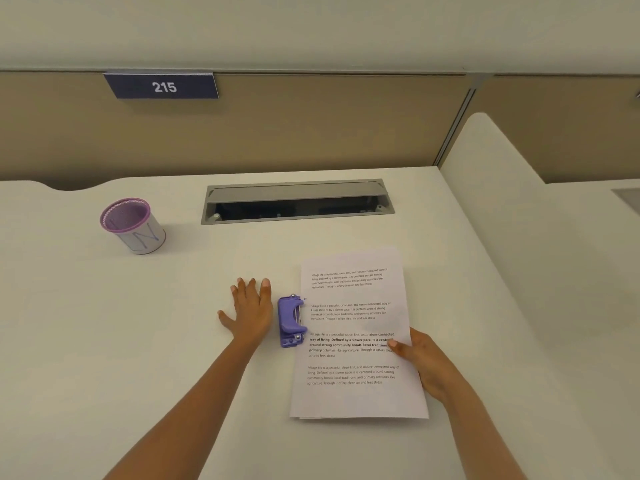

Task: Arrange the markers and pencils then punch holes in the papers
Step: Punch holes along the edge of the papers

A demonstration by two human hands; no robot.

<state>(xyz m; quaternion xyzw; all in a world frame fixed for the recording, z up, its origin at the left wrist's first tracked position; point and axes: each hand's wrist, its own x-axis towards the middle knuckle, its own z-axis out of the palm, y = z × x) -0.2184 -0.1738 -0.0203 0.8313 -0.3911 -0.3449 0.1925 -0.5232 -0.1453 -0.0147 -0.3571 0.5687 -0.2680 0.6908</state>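
With our right hand [424, 362] pinching the papers [353, 327] at three o'clock, we judged our flat, empty left hand [251, 310] should press the punch [290, 320] squarely.

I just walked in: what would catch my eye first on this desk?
The printed papers near the middle, gripped at their right edge by the right hand, with a purple punch at their left edge. The left hand lies flat on the desk beside the punch. Further back, a purple-rimmed cup stands at the left, below a sign reading 215.
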